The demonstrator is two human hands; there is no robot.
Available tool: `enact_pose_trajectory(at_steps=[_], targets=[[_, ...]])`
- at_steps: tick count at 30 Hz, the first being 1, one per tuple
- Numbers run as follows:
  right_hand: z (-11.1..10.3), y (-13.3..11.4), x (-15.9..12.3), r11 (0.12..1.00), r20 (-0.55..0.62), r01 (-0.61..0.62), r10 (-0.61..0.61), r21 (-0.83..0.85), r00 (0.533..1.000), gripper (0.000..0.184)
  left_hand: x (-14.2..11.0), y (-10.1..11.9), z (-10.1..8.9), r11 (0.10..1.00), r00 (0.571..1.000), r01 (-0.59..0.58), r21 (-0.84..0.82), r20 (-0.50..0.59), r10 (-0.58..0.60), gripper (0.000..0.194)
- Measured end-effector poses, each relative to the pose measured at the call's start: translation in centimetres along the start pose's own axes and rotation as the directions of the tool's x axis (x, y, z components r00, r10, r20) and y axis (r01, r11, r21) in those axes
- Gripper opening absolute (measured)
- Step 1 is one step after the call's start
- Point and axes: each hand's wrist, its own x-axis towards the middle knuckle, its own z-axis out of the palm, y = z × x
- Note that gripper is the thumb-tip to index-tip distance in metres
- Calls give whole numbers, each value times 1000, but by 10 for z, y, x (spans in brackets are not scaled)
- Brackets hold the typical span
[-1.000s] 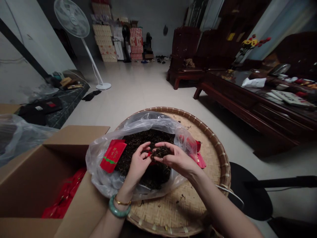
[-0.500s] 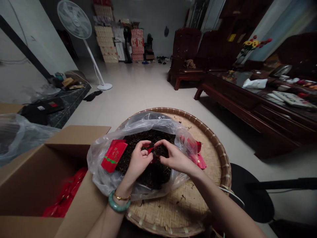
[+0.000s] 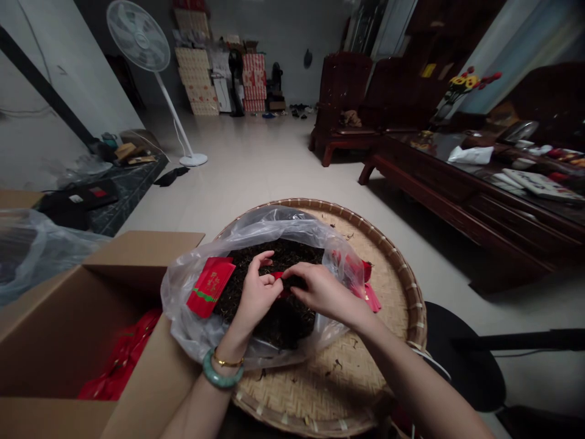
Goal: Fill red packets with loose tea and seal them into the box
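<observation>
My left hand [image 3: 258, 292] pinches a small red packet [image 3: 278, 277] between thumb and curled fingers, its forefinger raised. From the other side, my right hand [image 3: 315, 285] has its fingertips bunched at the packet's edge; whether they grip the packet or some leaves is hidden. Both hands are above dark dried tea leaves [image 3: 283, 329] in a clear plastic bag [image 3: 183, 329]. On the bag's left side lies a stack of flat red packets [image 3: 211, 285] with a green band. More red packets [image 3: 372, 297] lie at the bag's right edge.
The bag rests on a round woven bamboo tray [image 3: 365, 396] with scattered leaf bits. An open cardboard box [image 3: 150, 366] holding red packets [image 3: 123, 360] stands at left. Beyond are a standing fan [image 3: 173, 116] and a dark wooden table [image 3: 439, 195]. A black round base [image 3: 470, 353] is at right.
My right hand's thumb and fingers have closed together and moved slightly left and down toward the red packet. My left hand has stayed nearly in place, its forefinger lifting a little.
</observation>
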Motion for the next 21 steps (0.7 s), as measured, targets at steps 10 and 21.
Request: enact_pose_trajectory(at_steps=[10,21], targets=[[5,-4,4,996,-40,-66,63,-68,997,32,2,-3,5,999,999,-24,-46,-29,23,58],[8,1,8,976,-4,-34,33,-216,999,27,0,-3,13,993,999,-38,-108,-5,38,56]])
